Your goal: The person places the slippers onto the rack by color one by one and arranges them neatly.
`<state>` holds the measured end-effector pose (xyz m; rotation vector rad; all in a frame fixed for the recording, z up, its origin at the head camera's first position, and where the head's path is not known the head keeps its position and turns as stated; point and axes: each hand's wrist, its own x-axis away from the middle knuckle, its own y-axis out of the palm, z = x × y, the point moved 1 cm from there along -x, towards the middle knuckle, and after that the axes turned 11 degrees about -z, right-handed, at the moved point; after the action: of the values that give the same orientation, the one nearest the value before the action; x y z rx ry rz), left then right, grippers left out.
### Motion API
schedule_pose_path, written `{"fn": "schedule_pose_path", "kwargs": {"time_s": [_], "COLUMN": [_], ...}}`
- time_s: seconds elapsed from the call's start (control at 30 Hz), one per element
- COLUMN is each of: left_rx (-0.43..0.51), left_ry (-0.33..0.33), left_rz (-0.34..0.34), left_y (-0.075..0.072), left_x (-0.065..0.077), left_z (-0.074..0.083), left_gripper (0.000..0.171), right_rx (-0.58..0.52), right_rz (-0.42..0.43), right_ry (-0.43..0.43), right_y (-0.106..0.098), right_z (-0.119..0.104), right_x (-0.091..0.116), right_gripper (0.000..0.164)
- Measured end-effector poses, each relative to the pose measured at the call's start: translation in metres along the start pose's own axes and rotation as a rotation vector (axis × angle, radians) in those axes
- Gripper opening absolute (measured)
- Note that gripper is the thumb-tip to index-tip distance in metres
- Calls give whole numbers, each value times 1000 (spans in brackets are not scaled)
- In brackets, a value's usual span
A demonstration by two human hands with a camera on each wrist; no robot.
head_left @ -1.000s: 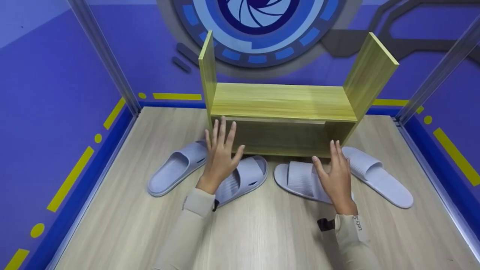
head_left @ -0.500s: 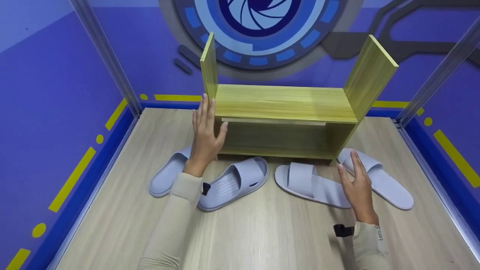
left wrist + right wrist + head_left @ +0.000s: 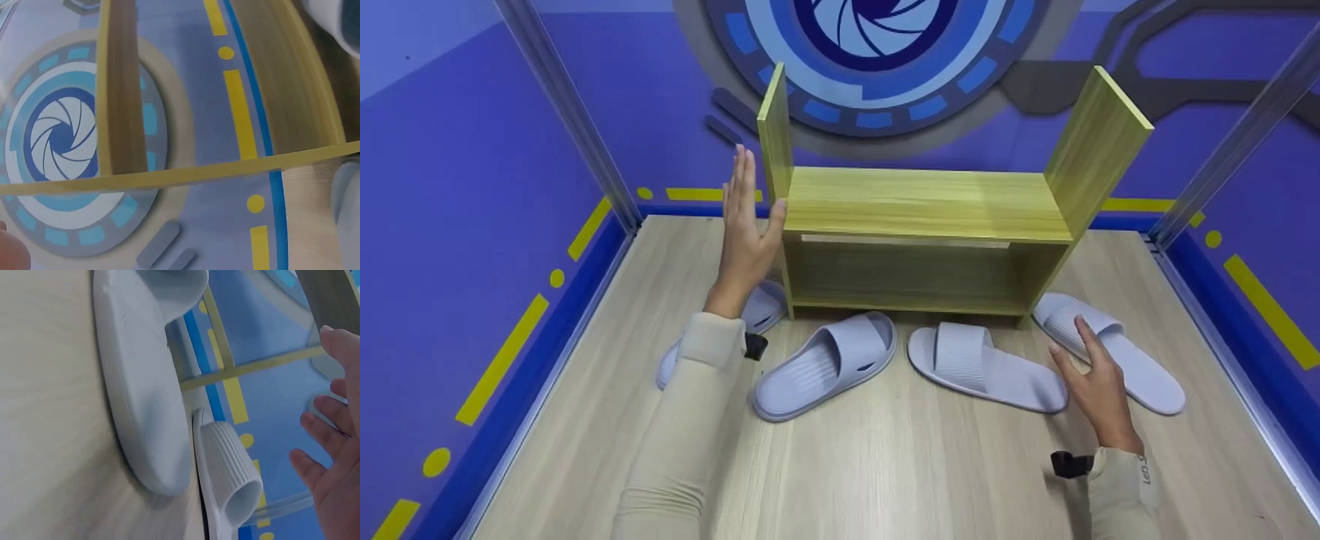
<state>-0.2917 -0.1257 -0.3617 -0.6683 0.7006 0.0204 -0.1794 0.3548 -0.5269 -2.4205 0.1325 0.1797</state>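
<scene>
Blue-violet walls (image 3: 592, 45) with yellow dashes box in a pale wood-grain bench (image 3: 885, 480); at 12 o'clock a round emblem (image 3: 877, 45) is cut off by the frame's top. The wooden shelf (image 3: 915, 202) stands upright toward the bench's far edge, two boards between two side panels.

The left sleeve (image 3: 671, 442) reaches up toward 1 o'clock, the right sleeve (image 3: 1123, 491) toward 11; both are cropped at the bottom, and the right one's lettering is only partly legible.

Round the shelf lie four grey slippers: an outer left slipper (image 3: 766, 306) at 8, largely hidden by the left arm, an inner left slipper (image 3: 855, 349) at 7, an inner right slipper (image 3: 986, 367) at 5 and an outer right slipper (image 3: 1146, 379) at 4, partly covered by a hand.

The left hand (image 3: 748, 240), at the shelf's 9 o'clock, grips nothing: fingers straight and together, aimed at 12, thumb apart. Whether the thumb touches the panel cannot be told; the left wrist view catches only a blurred bit of hand at 8. The right hand (image 3: 1099, 386), between 4 and 5, is likewise unoccupied, fingers spread and slightly bent, clear of the slippers.
</scene>
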Motion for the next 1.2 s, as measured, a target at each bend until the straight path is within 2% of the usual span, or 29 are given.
{"fn": "schedule_pose_path", "kwargs": {"time_s": [0.23, 0.43, 0.63, 0.87, 1.03, 1.2], "left_rx": [129, 167, 199, 247, 258, 317], "left_ry": [-67, -132, -124, -75, -51, -52], "left_rz": [-41, -67, -58, -50, -42, -20], "left_y": [-15, -22, -25, -37, -36, -34], "left_x": [-14, -24, -35, -40, -45, -45], "left_z": [-3, -4, 6, 44, 46, 45], "left_gripper": [66, 64, 60, 55, 52, 48], "right_rx": [20, 40, 103, 124, 111, 87], "right_rz": [-51, -75, -34, -69, -138, -198], "right_ry": [31, 61, 65, 143, 218, 295], "right_y": [-15, -26, -37, -54, -63, -69], "right_z": [19, 34, 43, 55, 70, 84], "right_x": [3, 5, 4, 5, 7, 11], "right_gripper": [73, 74, 72, 78, 88, 98]}}
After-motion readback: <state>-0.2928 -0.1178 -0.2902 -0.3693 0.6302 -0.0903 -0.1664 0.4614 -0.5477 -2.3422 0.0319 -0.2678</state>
